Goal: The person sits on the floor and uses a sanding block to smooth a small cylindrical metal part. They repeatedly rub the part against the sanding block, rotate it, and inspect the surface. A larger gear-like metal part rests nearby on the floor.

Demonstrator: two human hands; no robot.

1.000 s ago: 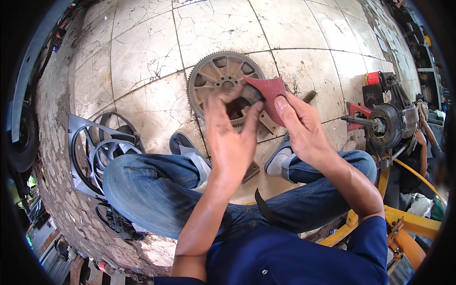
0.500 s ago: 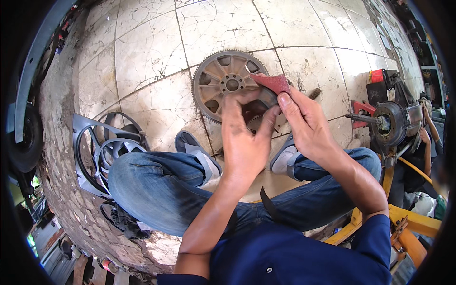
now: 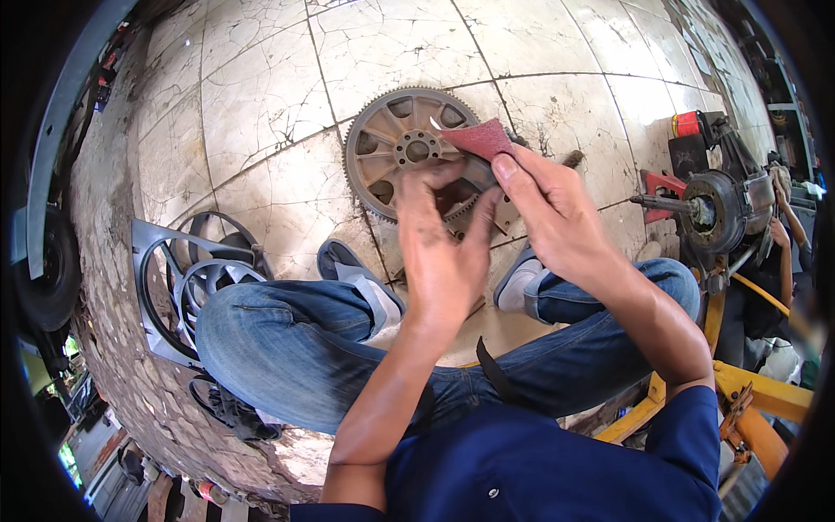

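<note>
Item: red-brown sheet of abrasive paper [image 3: 477, 139], upper centre of frame, pinched at its lower edge between thumb and fingers of the right hand [image 3: 557, 213].

Left hand [image 3: 442, 252], centre frame: fingers half-curled beside the right hand; whether they touch the sheet cannot be told.

Beneath: grey toothed metal ring-gear wheel [image 3: 409, 148], flat on the cracked pale tiled floor [image 3: 261, 96].

Lower left: grey plastic fan shroud [image 3: 178, 287].

Handling note, as judgement: fold the sheet squarely, keep the grit side outward, and press the crease firmly with both thumbs.
</note>
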